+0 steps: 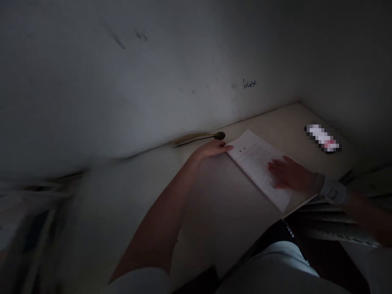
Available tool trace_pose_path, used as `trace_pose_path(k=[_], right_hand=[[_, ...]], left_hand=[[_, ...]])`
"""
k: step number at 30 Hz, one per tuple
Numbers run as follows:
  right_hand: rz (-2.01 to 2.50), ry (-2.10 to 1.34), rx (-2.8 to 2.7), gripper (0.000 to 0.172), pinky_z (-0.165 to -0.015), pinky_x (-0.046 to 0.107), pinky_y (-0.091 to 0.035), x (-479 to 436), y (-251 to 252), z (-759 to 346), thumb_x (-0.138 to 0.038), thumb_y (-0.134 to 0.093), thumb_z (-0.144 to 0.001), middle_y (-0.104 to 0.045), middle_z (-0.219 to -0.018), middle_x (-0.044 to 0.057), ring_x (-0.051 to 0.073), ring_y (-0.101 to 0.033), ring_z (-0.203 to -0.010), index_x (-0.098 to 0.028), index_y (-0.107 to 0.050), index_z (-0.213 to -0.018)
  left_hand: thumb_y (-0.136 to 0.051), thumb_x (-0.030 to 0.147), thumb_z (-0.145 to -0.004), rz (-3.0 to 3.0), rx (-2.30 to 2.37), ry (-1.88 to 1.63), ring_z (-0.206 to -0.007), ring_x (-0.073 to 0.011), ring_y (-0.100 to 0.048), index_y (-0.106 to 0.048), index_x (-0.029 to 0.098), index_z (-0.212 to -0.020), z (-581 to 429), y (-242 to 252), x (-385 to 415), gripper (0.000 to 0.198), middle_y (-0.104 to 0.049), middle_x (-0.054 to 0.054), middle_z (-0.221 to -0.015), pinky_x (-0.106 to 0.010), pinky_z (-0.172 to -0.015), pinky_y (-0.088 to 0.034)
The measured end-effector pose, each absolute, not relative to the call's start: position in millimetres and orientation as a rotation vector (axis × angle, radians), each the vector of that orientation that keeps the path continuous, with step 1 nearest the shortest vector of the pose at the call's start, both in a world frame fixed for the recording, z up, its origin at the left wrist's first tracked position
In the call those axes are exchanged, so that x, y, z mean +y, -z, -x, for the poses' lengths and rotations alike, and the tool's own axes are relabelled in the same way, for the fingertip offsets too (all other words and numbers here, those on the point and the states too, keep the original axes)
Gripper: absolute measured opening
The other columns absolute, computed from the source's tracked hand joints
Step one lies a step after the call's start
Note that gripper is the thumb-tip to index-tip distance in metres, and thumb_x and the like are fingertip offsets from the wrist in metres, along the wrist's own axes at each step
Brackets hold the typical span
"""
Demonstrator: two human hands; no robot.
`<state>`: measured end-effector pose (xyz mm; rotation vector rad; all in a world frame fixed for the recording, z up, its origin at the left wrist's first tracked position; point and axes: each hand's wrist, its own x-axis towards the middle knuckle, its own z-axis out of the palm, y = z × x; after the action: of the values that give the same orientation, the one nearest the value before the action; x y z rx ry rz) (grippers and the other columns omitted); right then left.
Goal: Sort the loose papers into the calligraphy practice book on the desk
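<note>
A sheet or thin stack of printed paper (254,159) lies slantwise on the pale table, its lines of text too small to read. At its far left corner, my left hand (216,148) holds the edge, fingers pressed together. My right hand (284,173) rests flat on the right part of the page with its fingers spread, slightly blurred. A light-coloured wristwatch (333,192) is on my right wrist. Just beyond my left hand, against the wall, is a long thin object with a dark round end (219,135).
A phone (323,138) with a lit, pixelated screen lies on the table (220,204) at the right. The marked wall (183,81) borders the far edge. Blurred items (33,220) stand at the left. Ridged pale items (337,228) sit below the table's right edge.
</note>
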<state>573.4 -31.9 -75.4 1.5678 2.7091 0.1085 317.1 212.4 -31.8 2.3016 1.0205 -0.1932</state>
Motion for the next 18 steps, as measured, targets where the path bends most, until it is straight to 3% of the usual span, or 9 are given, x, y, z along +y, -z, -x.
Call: trace_pose_path(k=[5,9,14,18], right_hand=[[-1.727,-0.103,2.547,0.057,-0.105,0.058,-0.027,-4,62,-585,-0.051,-0.029,-0.094,-0.048,-0.138,0.016,0.032,-0.04,-0.129,-0.011,-0.05,-0.13],[-1.789,-0.051,2.555,0.058,-0.106,0.057,-0.025,-7,53,-566,-0.049,-0.023,-0.096,-0.052,-0.133,0.018,0.032,-0.038,-0.131,-0.009,-0.05,-0.129],[-1.645,0.145,2.717,0.072,-0.105,0.047,-0.033,-26,66,-531,-0.057,-0.021,-0.093,-0.042,-0.14,0.023,0.029,-0.04,-0.13,-0.004,-0.04,-0.136],[-1.668,0.231,2.711,0.075,-0.105,0.049,-0.031,-10,78,-529,-0.06,-0.022,-0.091,-0.035,-0.144,0.024,0.031,-0.032,-0.134,-0.004,-0.036,-0.139]], left_hand=[[-0.068,0.044,-0.06,-1.892,0.819,0.035,-0.095,-0.0245,-0.061,-0.064,0.017,-0.101,-293,34,187,0.049,-0.069,-0.009,-0.102,-0.028,-0.075,-0.044],[-0.066,0.045,-0.061,-1.681,0.934,-0.109,-0.097,-0.0258,-0.062,-0.061,0.014,-0.104,-273,43,147,0.054,-0.067,-0.011,-0.105,-0.033,-0.079,-0.047],[-0.063,0.049,-0.066,-1.629,1.32,-0.211,-0.093,-0.0279,-0.064,-0.044,0.012,-0.126,-240,50,88,0.074,-0.066,-0.014,-0.104,-0.037,-0.077,-0.05],[-0.056,0.044,-0.074,-1.658,1.364,-0.264,-0.098,-0.0279,-0.063,-0.035,0.016,-0.133,-233,56,55,0.069,-0.065,-0.013,-0.109,-0.041,-0.085,-0.047]])
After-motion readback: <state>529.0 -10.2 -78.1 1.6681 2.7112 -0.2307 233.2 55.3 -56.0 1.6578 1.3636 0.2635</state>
